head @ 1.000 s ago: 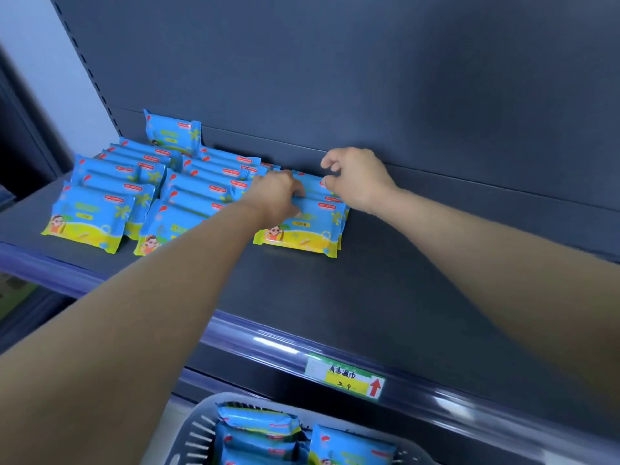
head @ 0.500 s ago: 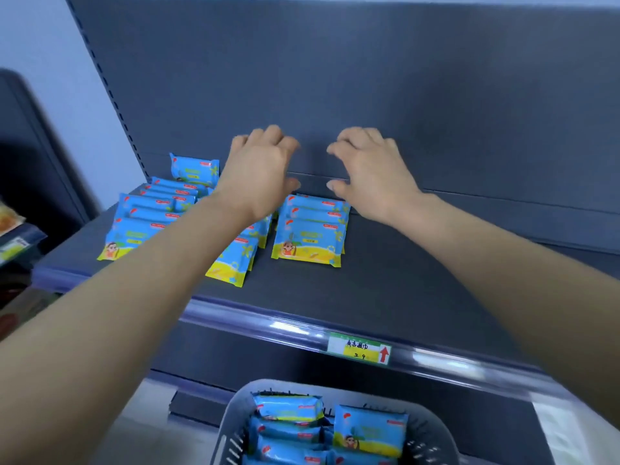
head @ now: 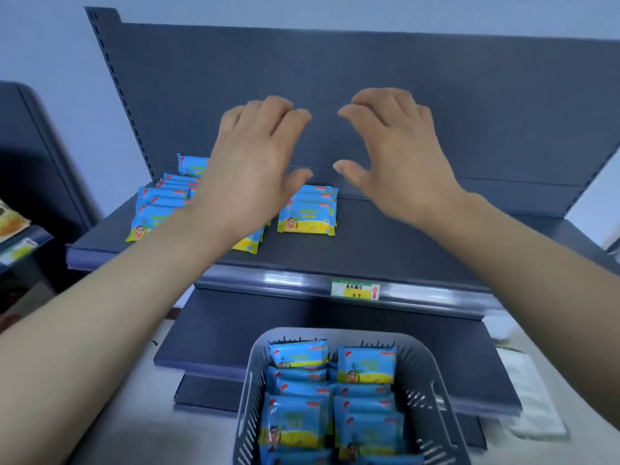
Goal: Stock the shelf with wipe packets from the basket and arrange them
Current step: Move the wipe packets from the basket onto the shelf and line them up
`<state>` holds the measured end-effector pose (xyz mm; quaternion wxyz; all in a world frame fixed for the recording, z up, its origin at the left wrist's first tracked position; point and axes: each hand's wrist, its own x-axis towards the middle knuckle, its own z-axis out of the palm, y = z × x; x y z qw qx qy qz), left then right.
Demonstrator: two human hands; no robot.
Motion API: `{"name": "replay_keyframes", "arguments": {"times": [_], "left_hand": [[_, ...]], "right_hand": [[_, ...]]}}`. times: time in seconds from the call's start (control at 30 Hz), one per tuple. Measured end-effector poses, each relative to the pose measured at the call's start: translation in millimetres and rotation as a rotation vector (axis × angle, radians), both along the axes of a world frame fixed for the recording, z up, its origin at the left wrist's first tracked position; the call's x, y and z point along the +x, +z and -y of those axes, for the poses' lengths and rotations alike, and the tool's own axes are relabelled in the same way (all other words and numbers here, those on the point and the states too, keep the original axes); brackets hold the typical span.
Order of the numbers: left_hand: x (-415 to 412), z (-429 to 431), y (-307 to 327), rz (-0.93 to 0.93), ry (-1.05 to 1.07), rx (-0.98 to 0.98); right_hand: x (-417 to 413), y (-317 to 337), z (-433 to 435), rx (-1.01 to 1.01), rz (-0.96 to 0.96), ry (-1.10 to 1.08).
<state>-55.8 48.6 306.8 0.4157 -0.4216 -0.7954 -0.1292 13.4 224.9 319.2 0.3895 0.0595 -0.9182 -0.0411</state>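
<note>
Blue and yellow wipe packets lie in overlapping rows on the left part of the dark shelf [head: 385, 243]. The rightmost row [head: 308, 213] is in plain sight; my left forearm hides part of the other rows [head: 157, 209]. My left hand [head: 255, 162] and my right hand [head: 392, 152] hover in the air in front of the shelf, fingers loosely spread, holding nothing. A grey slotted basket [head: 432, 391] at the bottom holds several more packets [head: 365, 364].
The shelf's right half is bare, and a price tag [head: 355, 289] sits on its front rail. A lower shelf [head: 214, 340] juts out below. Another shelf unit with goods [head: 13, 226] stands at the left. A white cloth [head: 526, 394] lies right of the basket.
Both hands let go of the rightmost row of packets and pulled back up and toward me. My view drew away from the shelf, so more of the basket shows.
</note>
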Motion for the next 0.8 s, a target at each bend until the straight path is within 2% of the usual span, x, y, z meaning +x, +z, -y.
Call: {"name": "replay_keyframes", "arguments": {"times": [0.1,0.3,0.37,0.5,0.63,0.8], "left_hand": [[17,7,-26,0.084,-0.05,0.003],[48,3,-141,0.445,-0.157,-0.174],[57,2,-183,0.574,-0.178,-0.274],[71,5,-262,0.8,-0.127,-0.533],[69,10,-316,0.886,-0.049,-0.685],[67,10,-354,0.934,0.022,-0.821]], "right_hand": [[22,-31,9,-0.018,0.057,-0.006],[60,-143,13,-0.086,0.43,-0.084],[71,-184,10,-0.082,0.556,-0.068],[94,-258,0,-0.022,0.929,-0.079],[111,-313,-4,0.006,1.171,-0.109],[124,-355,-7,0.016,1.324,-0.191]]}}
